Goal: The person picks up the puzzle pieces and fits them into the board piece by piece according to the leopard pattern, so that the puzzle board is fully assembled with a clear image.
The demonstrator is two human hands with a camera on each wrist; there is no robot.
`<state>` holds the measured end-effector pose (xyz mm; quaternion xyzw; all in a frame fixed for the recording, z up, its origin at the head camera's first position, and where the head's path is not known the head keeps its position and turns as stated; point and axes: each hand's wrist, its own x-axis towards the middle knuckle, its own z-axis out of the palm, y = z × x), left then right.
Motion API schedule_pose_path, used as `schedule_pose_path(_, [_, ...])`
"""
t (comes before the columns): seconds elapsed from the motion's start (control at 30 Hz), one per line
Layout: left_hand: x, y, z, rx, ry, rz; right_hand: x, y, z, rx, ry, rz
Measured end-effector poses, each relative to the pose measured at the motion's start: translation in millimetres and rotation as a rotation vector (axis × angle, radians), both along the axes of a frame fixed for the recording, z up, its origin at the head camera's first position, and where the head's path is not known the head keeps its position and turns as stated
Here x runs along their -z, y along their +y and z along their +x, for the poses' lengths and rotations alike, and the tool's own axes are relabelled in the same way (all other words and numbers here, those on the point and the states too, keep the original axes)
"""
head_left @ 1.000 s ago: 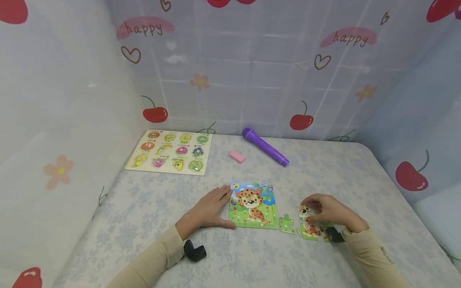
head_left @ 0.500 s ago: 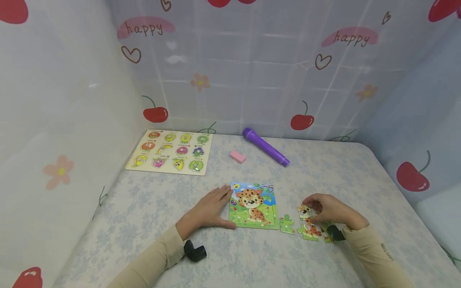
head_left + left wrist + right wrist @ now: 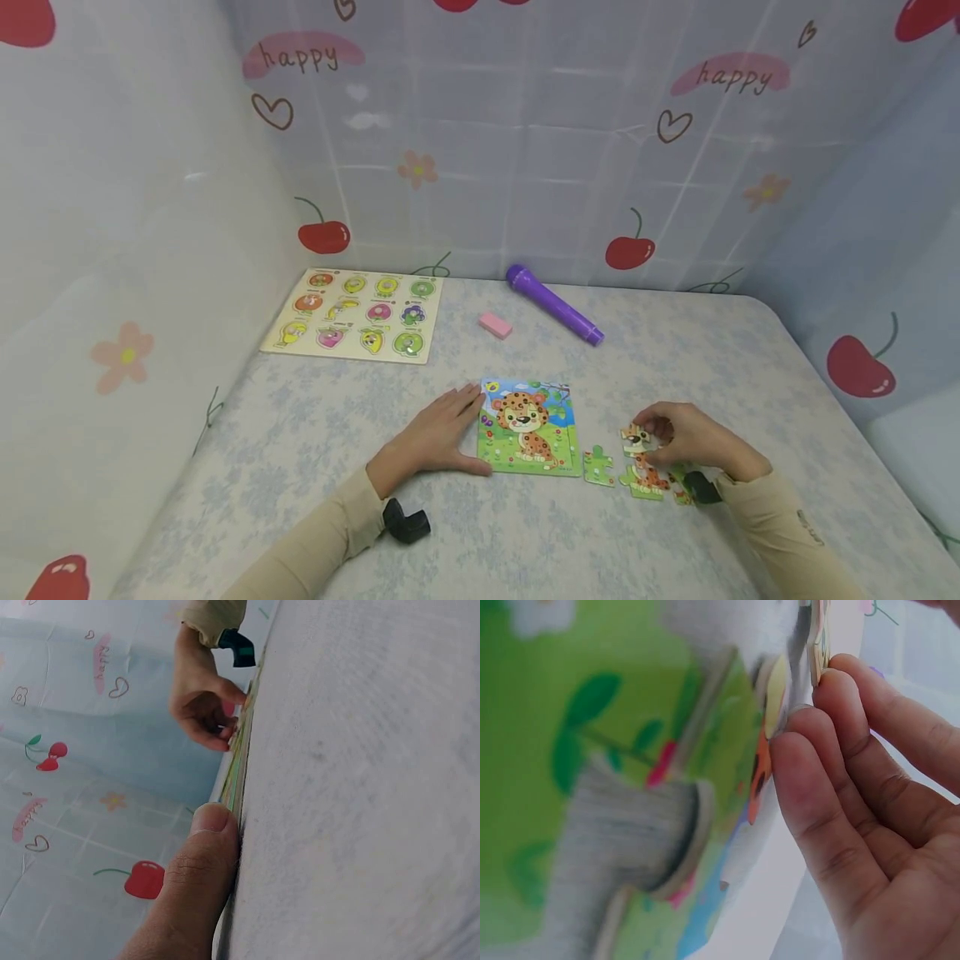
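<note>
A square leopard puzzle board [image 3: 528,429] lies flat at the middle of the table. My left hand [image 3: 438,433] rests at its left side, fingers extended and thumb at the lower corner; in the left wrist view the thumb [image 3: 199,862] is against the board's edge. To the right, my right hand [image 3: 693,437] pinches a leopard-face puzzle piece [image 3: 634,440] between thumb and fingers. Below that hand are a leopard-body piece [image 3: 649,483] and a piece partly hidden by the wrist. A green piece [image 3: 597,467] lies beside the board. In the right wrist view, a piece [image 3: 820,641] shows edge-on by the fingertips.
A fruit peg board [image 3: 352,317] lies at the back left. Behind the puzzle board are a pink eraser-like block [image 3: 495,325] and a purple toy microphone [image 3: 555,307]. Printed curtains [image 3: 517,167] enclose the table's back and sides. Each wrist carries a black mount [image 3: 406,522].
Both hands stay almost where they were, the right one shifting very slightly right. The board and loose pieces have not visibly moved.
</note>
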<state>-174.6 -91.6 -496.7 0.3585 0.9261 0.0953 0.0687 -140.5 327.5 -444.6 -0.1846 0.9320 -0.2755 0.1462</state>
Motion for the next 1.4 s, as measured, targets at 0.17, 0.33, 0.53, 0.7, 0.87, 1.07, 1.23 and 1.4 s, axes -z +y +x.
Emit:
schedule_pose_path(0.17, [1.4, -0.2, 0.0, 0.0, 0.01, -0.007, -2.7, 0, -0.5, 0.024, 0.006, -0.005])
schedule_pose_path(0.33, [1.8, 0.1, -0.3, 0.0, 0.021, -0.02, -3.4, -2, -1.8, 0.043, 0.012, 0.006])
schedule_pose_path(0.53, [0.0, 1.0, 0.1, 0.007, 0.02, -0.013, -1.0, -3, -3.5, 0.052, 0.017, 0.028])
schedule_pose_path(0.7, [1.0, 0.9, -0.3, 0.004, 0.023, -0.016, -0.8, -5, -4.6, 0.044, 0.038, 0.043])
schedule_pose_path(0.87, [2.2, 0.5, -0.5, 0.003, 0.031, -0.017, 0.7, -9, -5.5, 0.048, 0.048, 0.062])
schedule_pose_path(1.07, [2.1, 0.2, -0.3, -0.001, 0.02, -0.019, 2.2, -14, -5.4, 0.042, 0.066, 0.053])
schedule_pose_path(1.23, [2.2, 0.3, -0.1, -0.001, 0.019, -0.023, 0.7, -22, -7.1, 0.017, 0.087, 0.032])
schedule_pose_path(1.4, [1.2, 0.5, 0.0, 0.001, 0.022, -0.015, 0.1, -31, -11.7, -0.005, 0.093, 0.028])
